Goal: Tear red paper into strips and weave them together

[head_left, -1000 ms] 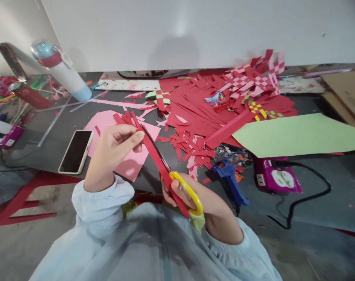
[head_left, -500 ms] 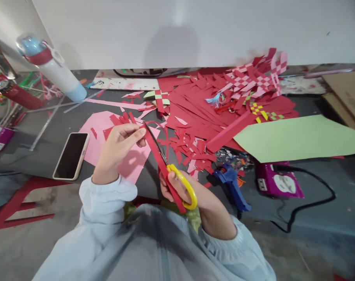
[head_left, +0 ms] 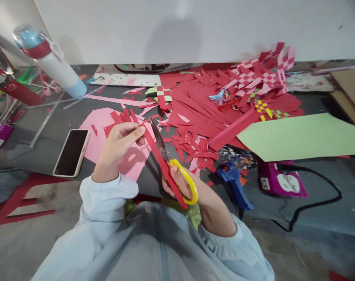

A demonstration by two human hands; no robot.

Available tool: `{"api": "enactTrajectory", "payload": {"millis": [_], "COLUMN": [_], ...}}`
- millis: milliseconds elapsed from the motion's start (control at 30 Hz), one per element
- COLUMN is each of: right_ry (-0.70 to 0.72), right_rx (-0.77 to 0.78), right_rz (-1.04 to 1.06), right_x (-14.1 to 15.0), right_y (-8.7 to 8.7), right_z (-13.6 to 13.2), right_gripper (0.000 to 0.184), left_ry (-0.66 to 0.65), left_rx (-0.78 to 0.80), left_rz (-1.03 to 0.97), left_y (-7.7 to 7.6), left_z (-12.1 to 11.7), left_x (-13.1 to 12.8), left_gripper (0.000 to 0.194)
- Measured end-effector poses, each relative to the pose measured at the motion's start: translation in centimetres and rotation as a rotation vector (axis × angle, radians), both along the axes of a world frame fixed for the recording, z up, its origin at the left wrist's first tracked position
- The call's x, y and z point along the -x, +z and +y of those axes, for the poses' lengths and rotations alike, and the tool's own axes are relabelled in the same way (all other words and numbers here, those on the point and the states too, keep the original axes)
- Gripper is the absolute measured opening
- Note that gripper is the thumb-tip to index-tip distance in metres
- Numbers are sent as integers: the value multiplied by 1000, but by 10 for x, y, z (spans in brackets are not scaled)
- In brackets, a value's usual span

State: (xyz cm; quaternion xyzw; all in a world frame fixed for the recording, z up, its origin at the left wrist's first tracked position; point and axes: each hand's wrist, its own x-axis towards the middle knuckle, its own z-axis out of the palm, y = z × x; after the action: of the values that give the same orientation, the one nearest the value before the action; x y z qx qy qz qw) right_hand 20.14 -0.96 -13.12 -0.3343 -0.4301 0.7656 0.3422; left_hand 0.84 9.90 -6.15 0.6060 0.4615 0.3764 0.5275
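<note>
Between thumb and fingers, my left hand pinches the upper end of a narrow red paper strip. The strip slants down to the right and passes by my right hand, whose fingers lie behind its lower part. That same hand grips yellow-handled scissors, with the dark blades pointing up and left, just right of the strip and apart from its edge. Whether the blades are fully closed is hard to see. Beneath my left hand lies a pink paper sheet with several short red strips on it.
Red and pink scraps and woven checkered paper pieces are heaped beyond my hands. A blue glue gun, a purple box with a black cable, and a green sheet are right. A phone and bottle are left.
The scissors have shifted away from the strip, their blades now clear of its right edge. A thin red curl beside the blades no longer shows. My left hand keeps its pinch.
</note>
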Motion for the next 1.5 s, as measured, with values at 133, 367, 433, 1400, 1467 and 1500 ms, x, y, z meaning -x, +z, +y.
{"api": "enactTrajectory", "payload": {"millis": [133,367,433,1400,1467,1500], "right_ry": [-19,30,51,-169,-99,-65], "right_rx": [53,59,66,-301,-417,-464], "right_rz": [24,-80,-85,-1066,-1353,-1444], "right_x": [1,0,1,20,35,43], "right_y": [4,14,14,42,50,54], "right_z": [0,-1,-4,-27,-22,-19], "right_gripper": [58,56,57,24,20,22], "left_ry": [24,175,226,16,-114,-131], "left_rx": [-17,-117,-139,-48,4,14], "left_rz": [26,75,62,395,253,215], "left_y": [4,9,6,10,9,9], "left_z": [-5,-10,-9,-91,-105,-110], "left_x": [-1,5,10,43,39,38], "left_gripper": [31,28,29,40,41,41]}}
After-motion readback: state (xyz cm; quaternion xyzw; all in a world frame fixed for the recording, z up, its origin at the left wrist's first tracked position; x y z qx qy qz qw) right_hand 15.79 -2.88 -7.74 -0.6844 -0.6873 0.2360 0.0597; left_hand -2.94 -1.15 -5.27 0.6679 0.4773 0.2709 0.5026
